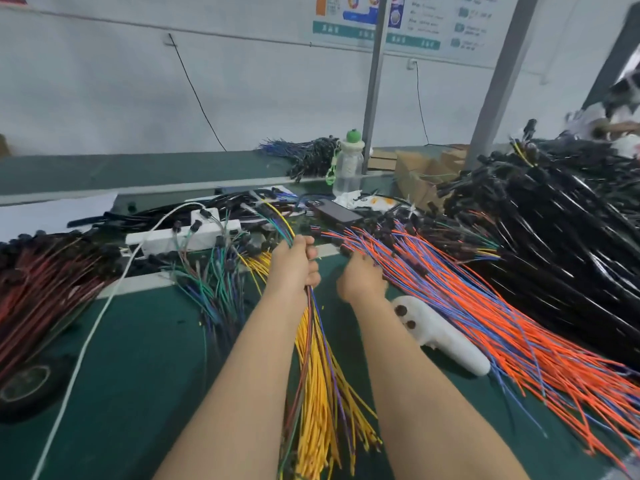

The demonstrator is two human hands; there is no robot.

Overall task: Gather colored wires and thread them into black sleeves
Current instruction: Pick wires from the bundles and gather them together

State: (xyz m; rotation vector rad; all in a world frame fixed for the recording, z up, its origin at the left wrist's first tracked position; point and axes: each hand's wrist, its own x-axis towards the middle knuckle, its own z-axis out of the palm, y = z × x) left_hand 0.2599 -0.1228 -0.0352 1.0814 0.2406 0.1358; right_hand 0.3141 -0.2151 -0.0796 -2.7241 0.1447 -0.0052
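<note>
My left hand [294, 265] is closed around a thin bunch of mixed colored wires [313, 327] that runs from above the fist down toward me. Below it a pile of yellow wires [322, 403] lies on the green table. My right hand [362, 278] reaches into the near end of a big fan of orange and blue wires [485, 317], fingers curled at the wires; whether it grips any is hidden. A large heap of black sleeved harnesses [554, 230] fills the right side. Green, blue and purple wires [214, 282] lie left of my left hand.
A white handle-shaped tool [446, 337] lies by my right forearm. A phone [337, 213], a water bottle [349, 168], a white power strip [183, 237] with a white cable, red wires [38, 285] and a tape roll [24, 382] surround the work spot. Cardboard boxes [419, 174] stand behind.
</note>
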